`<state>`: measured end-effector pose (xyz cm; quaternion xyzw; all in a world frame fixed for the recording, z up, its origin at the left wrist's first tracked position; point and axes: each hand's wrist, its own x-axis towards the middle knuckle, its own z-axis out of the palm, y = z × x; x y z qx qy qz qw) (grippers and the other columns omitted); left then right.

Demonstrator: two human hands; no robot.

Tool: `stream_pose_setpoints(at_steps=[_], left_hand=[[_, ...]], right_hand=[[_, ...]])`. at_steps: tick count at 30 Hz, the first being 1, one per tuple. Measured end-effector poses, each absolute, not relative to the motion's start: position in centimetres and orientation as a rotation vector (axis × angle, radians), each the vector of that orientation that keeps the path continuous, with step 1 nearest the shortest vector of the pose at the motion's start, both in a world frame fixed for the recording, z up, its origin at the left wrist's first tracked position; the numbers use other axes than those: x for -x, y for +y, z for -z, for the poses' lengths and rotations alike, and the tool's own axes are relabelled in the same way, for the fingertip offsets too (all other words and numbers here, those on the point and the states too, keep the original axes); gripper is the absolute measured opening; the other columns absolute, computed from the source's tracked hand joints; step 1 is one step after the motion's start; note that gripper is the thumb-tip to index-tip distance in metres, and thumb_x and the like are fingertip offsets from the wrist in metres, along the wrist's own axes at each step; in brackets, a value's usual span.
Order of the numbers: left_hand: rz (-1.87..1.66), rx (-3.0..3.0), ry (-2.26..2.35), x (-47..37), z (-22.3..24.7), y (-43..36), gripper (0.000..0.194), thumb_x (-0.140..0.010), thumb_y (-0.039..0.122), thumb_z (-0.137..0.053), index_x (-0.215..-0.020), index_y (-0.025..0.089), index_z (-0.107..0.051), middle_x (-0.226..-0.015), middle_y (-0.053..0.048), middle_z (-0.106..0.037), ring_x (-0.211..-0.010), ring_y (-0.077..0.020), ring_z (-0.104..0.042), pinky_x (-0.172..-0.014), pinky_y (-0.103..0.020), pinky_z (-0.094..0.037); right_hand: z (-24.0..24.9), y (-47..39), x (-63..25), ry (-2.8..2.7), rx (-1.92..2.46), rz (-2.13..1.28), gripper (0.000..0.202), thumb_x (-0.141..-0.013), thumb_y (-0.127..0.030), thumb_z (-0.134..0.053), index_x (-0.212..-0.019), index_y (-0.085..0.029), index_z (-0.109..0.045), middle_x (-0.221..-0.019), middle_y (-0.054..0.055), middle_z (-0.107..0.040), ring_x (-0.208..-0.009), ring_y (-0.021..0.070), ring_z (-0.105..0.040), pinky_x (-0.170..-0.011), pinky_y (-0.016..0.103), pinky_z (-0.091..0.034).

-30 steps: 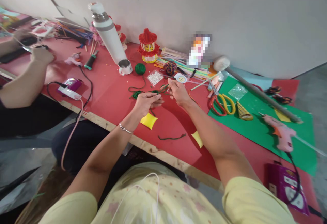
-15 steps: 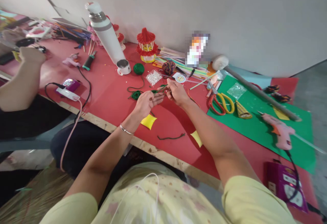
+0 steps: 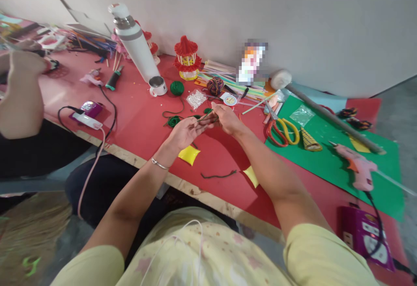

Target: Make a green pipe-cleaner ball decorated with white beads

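Observation:
Green yarn (image 3: 204, 115) runs between my two hands above the red tabletop. My left hand (image 3: 186, 132) pinches it between thumb and fingers, with the other fingers stretched toward the right. My right hand (image 3: 227, 118) has its fingers closed on the yarn's other end; its fingertips are partly hidden. Just behind the left hand lies a loose coil of green yarn (image 3: 173, 121), with a green yarn ball (image 3: 177, 88) farther back. Below the hands are a yellow pillow-shaped piece (image 3: 189, 155), a short dark yarn strand (image 3: 219, 175) and a paler yellow piece (image 3: 250, 176) beside my right forearm.
At the back stand a white flask (image 3: 138, 44), a cup (image 3: 157, 86) and a red-and-yellow lantern-like craft (image 3: 187, 58). To the right, scissors (image 3: 282, 132) and a pink glue gun (image 3: 356, 166) lie on green sheet (image 3: 332, 155). A co-worker's arm (image 3: 22, 92) is at left.
My left hand has shifted slightly left and its palm has turned more upward, its fingers straighter. My right hand has barely moved. The co-worker's arm has swung left.

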<state>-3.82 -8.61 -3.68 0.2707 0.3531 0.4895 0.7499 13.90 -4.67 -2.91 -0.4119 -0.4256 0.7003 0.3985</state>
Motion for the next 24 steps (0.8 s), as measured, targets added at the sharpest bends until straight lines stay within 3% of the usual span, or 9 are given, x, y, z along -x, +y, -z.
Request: stream_pose_setpoints(at_steps=[3,7,12,18,24], left_hand=[[-1.058,-0.615,0.767,3.8,3.6,-8.8,0.020,-0.074,0.013,-0.062,-0.059,0.018,-0.049,-0.068,-0.004,-0.062,-0.099,-0.0251,-0.074,-0.099,-0.041,-0.058],[-1.023,-0.636,0.742,3.8,3.5,-9.1,0.023,-0.074,0.016,-0.064,-0.059,0.018,-0.047,-0.094,-0.011,-0.073,-0.106,-0.0258,-0.072,-0.099,-0.043,-0.057],[-1.083,-0.697,0.781,4.0,4.0,-9.2,0.020,-0.073,0.017,-0.065,-0.060,0.015,-0.050,-0.119,-0.009,-0.072,-0.104,-0.0201,-0.068,-0.094,-0.039,-0.058],[-1.255,-0.734,0.892,3.5,4.0,-9.2,0.015,-0.068,0.014,-0.063,-0.055,0.014,-0.054,-0.113,-0.007,-0.072,-0.088,-0.0126,-0.064,-0.071,-0.023,-0.055],[-1.321,-0.617,0.795,2.9,3.1,-9.1,0.019,-0.081,0.016,-0.060,-0.062,0.016,-0.056,-0.104,-0.006,-0.073,-0.084,-0.0094,-0.065,-0.074,-0.019,-0.055]], right_hand=[[2.9,-4.7,-13.9,-1.085,1.023,-1.813,0.035,-0.103,-0.054,-0.052,-0.088,-0.023,-0.044,-0.079,0.006,-0.076,-0.065,0.0175,-0.076,-0.053,0.024,-0.059],[2.8,-4.7,-13.9,-1.078,1.030,-1.815,0.033,-0.106,-0.049,-0.046,-0.086,-0.022,-0.045,-0.075,0.007,-0.076,-0.062,0.0169,-0.074,-0.054,0.025,-0.060],[2.4,-4.6,-13.9,-0.962,1.091,-1.837,0.034,-0.106,-0.047,-0.048,-0.083,-0.022,-0.046,-0.067,0.005,-0.073,-0.057,0.0152,-0.071,-0.054,0.023,-0.059],[2.3,-4.4,-13.6,-0.793,1.163,-1.944,0.033,-0.104,-0.045,-0.054,-0.081,-0.021,-0.049,-0.063,0.003,-0.068,-0.055,0.0144,-0.069,-0.052,0.023,-0.059],[2.5,-4.2,-13.4,-0.661,1.157,-2.011,0.035,-0.106,-0.036,-0.053,-0.075,-0.020,-0.048,-0.058,-0.002,-0.060,-0.052,0.0096,-0.064,-0.056,0.019,-0.059]])
